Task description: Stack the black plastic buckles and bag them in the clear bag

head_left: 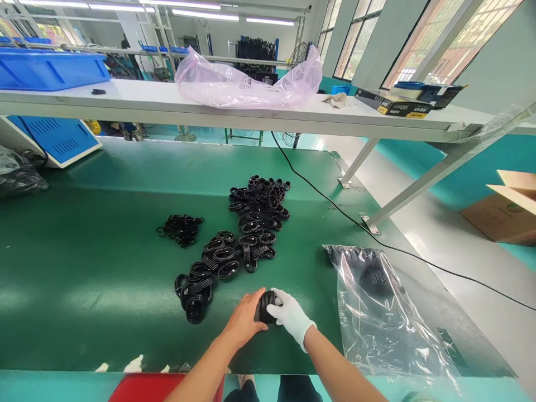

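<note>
Near the front edge of the green table, a ribbed bundle of black rings (267,306) sits between both hands. My bare left hand (246,317) curves around its left side, thumb at the lower edge and fingers at the top. On the other side my right hand (290,317), in a white glove, grips it with fingers and thumb. Ahead lies a long heap of black oval rings (224,254), many bunched into ribbed groups. Left of that heap is a smaller pile of thin black rings (181,229).
A clear plastic bag (389,312) with black pieces inside lies at right. A black cable (335,205) crosses the table's right side. A white shelf (234,115) spans the back, holding a blue bin (50,70) and a pink plastic bag (247,84). Something red (146,386) stands below the front edge.
</note>
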Available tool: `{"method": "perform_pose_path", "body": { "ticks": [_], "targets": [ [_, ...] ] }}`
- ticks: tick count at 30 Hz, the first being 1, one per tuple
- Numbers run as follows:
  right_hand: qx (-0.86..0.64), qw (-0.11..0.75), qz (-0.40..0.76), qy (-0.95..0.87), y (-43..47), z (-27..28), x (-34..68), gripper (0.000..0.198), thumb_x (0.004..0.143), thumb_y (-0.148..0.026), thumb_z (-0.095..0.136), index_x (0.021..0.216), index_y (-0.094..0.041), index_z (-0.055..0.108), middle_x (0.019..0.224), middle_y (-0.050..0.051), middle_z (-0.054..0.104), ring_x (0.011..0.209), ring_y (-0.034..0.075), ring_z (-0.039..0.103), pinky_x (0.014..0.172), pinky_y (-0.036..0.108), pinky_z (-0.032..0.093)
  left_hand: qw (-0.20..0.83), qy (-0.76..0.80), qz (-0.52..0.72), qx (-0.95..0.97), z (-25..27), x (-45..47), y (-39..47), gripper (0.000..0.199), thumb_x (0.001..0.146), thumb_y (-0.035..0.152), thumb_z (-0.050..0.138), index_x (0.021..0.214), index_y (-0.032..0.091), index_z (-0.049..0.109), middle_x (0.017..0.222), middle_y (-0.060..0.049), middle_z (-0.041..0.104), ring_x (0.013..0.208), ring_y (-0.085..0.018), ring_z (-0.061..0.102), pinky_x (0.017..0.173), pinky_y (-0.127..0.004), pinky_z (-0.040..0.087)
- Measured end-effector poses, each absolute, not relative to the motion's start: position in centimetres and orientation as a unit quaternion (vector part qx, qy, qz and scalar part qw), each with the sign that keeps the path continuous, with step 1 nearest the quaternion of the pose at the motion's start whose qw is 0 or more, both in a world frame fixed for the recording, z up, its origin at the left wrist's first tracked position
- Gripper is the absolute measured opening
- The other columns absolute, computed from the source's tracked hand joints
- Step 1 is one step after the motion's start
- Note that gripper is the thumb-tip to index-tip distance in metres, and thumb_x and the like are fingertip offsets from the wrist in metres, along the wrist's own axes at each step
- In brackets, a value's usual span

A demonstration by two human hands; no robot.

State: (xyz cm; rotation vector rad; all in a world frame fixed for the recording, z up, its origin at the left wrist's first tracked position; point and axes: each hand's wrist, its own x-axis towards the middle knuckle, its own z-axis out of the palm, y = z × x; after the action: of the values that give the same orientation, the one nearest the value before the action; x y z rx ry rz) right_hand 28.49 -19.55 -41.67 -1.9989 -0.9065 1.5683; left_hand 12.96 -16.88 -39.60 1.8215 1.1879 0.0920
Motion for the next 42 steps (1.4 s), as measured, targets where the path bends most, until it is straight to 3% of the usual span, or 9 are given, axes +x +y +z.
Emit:
{"method": "perform_pose_path", "body": {
  "ticks": [3, 9, 14, 16, 18, 21, 25, 32, 42],
  "targets": [
    [-0.73, 0.206, 0.551, -0.349, -19.6, -41.7, 28.4, 0.063, 0.066, -0.022, 0.052, 0.128, -0.016, 0.042, 0.098, 0.008, 0.055, 0.067, 0.014, 0.057, 0.052, 0.025, 0.048, 0.463, 0.475, 0.063, 0.746, -40.1, 12.9, -16.9, 0.081, 0.058, 0.019, 0.069, 0.131, 0.027, 0.034, 0.128, -0.004, 0.048, 0.121, -0.025, 0.038, 0.102, -0.039, 0.029],
    [-0.758, 0.197, 0.485, -0.39, -19.8, -40.9, 27.4, 0.069, 0.065, -0.03, 0.058, 0.129, -0.011, 0.041, 0.108, 0.013, 0.051, 0.098, 0.022, 0.054, 0.085, 0.03, 0.043, 0.471, 0.466, 0.083, 0.744, -40.8, 13.1, -16.8, 0.079, 0.055, 0.018, 0.07, 0.128, 0.024, 0.039, 0.125, -0.005, 0.049, 0.113, -0.022, 0.044, 0.098, -0.034, 0.035],
    [-0.777, 0.194, 0.438, -0.409, -20.0, -40.9, 26.7, 0.069, 0.063, -0.029, 0.059, 0.128, -0.008, 0.043, 0.104, 0.013, 0.055, 0.094, 0.023, 0.057, 0.084, 0.028, 0.044, 0.442, 0.478, 0.05, 0.757, -39.0, 12.7, -16.4, 0.073, 0.063, 0.03, 0.066, 0.129, 0.024, 0.036, 0.124, -0.004, 0.051, 0.104, -0.02, 0.051, 0.089, -0.031, 0.04],
    [-0.779, 0.199, 0.439, -0.399, -20.1, -41.0, 26.6, 0.069, 0.063, -0.029, 0.059, 0.128, -0.008, 0.043, 0.104, 0.012, 0.055, 0.092, 0.022, 0.058, 0.081, 0.027, 0.044, 0.343, 0.535, 0.038, 0.771, -37.9, 11.9, -15.6, 0.05, 0.075, 0.032, 0.055, 0.123, 0.023, 0.043, 0.112, -0.003, 0.058, 0.092, -0.018, 0.056, 0.082, -0.029, 0.042],
    [-0.78, 0.201, 0.446, -0.39, -20.3, -41.1, 26.5, 0.069, 0.064, -0.029, 0.057, 0.128, -0.008, 0.042, 0.105, 0.013, 0.053, 0.09, 0.021, 0.058, 0.079, 0.025, 0.045, 0.177, 0.598, 0.018, 0.781, -37.2, 10.9, -14.5, 0.032, 0.082, 0.025, 0.044, 0.112, 0.02, 0.052, 0.099, -0.005, 0.062, 0.089, -0.019, 0.056, 0.079, -0.032, 0.04],
    [-0.777, 0.201, 0.455, -0.386, -20.4, -41.1, 26.4, 0.069, 0.066, -0.028, 0.054, 0.13, -0.009, 0.041, 0.106, 0.013, 0.051, 0.088, 0.02, 0.058, 0.076, 0.025, 0.046, 0.034, 0.623, -0.016, 0.781, -36.9, 9.6, -12.6, 0.026, 0.082, 0.017, 0.039, 0.096, 0.014, 0.06, 0.088, -0.011, 0.064, 0.09, -0.026, 0.054, 0.078, -0.038, 0.036],
    [-0.774, 0.198, 0.458, -0.391, -20.4, -41.1, 26.5, 0.069, 0.066, -0.03, 0.054, 0.13, -0.01, 0.04, 0.105, 0.012, 0.052, 0.088, 0.021, 0.059, 0.073, 0.025, 0.047, 0.02, 0.61, -0.021, 0.792, -37.3, 9.0, -11.8, 0.028, 0.084, 0.018, 0.035, 0.082, 0.014, 0.062, 0.081, -0.011, 0.063, 0.087, -0.027, 0.052, 0.077, -0.039, 0.033],
    [-0.776, 0.198, 0.457, -0.386, -20.4, -41.0, 26.6, 0.068, 0.065, -0.03, 0.056, 0.13, -0.015, 0.041, 0.107, 0.01, 0.054, 0.089, 0.021, 0.059, 0.074, 0.026, 0.046, -0.01, 0.609, -0.029, 0.793, -36.9, 9.2, -12.3, 0.024, 0.084, 0.02, 0.035, 0.094, 0.015, 0.057, 0.089, -0.009, 0.061, 0.088, -0.025, 0.05, 0.077, -0.037, 0.031],
    [-0.775, 0.186, 0.464, -0.385, -20.3, -40.6, 26.6, 0.068, 0.066, -0.029, 0.056, 0.131, -0.013, 0.039, 0.11, 0.011, 0.052, 0.09, 0.02, 0.058, 0.076, 0.025, 0.045, 0.047, 0.601, -0.077, 0.794, -35.3, 10.6, -11.6, 0.031, 0.083, 0.026, 0.034, 0.086, 0.014, 0.063, 0.085, -0.012, 0.066, 0.091, -0.026, 0.054, 0.082, -0.039, 0.032]
  ]
}}
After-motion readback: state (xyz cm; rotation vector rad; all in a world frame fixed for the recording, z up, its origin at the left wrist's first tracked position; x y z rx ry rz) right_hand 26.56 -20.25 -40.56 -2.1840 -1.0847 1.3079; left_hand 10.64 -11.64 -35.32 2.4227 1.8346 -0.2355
